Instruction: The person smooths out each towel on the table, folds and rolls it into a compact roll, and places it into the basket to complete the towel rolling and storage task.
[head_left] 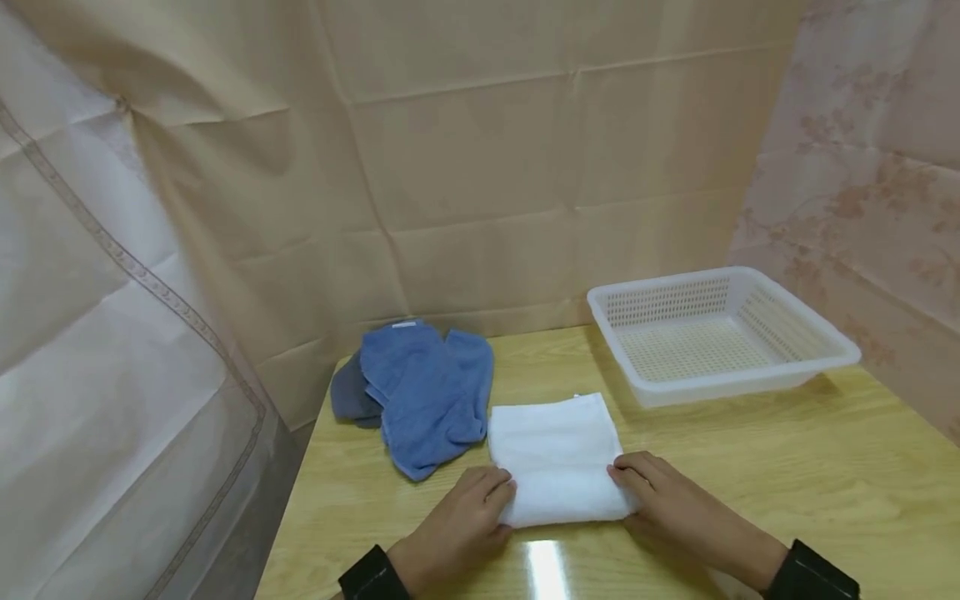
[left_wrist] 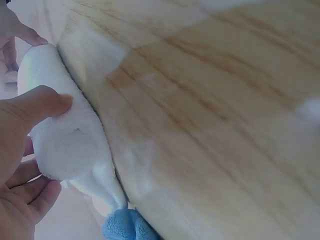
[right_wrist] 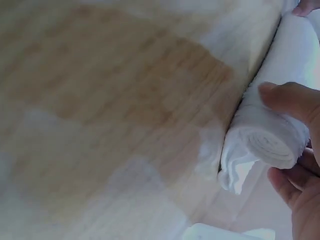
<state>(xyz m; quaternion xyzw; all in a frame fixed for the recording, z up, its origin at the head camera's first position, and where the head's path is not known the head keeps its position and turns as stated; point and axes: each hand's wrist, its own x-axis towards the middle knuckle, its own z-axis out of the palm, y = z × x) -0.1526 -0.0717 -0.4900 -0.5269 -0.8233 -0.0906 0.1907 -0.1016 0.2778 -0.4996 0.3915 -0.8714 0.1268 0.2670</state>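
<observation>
A white towel point(head_left: 555, 450) lies on the table, its near part rolled up and its far part flat. My left hand point(head_left: 472, 508) grips the left end of the roll, thumb on the near side and fingers over the far side, as the left wrist view shows on the towel point(left_wrist: 70, 135). At the roll's right end, my right hand point(head_left: 675, 508) holds it the same way. The right wrist view shows the spiral end of the rolled towel point(right_wrist: 272, 145) between thumb and fingers. Blue towels point(head_left: 431, 392) lie crumpled just left of the white one.
A white plastic basket point(head_left: 720, 383) with perforated sides stands at the back right of the wooden table point(head_left: 750, 467). A grey-blue cloth point(head_left: 351, 392) sticks out beside the blue towels. Beige cloth point(head_left: 465, 167) hangs behind the table, with pale curtains on both sides.
</observation>
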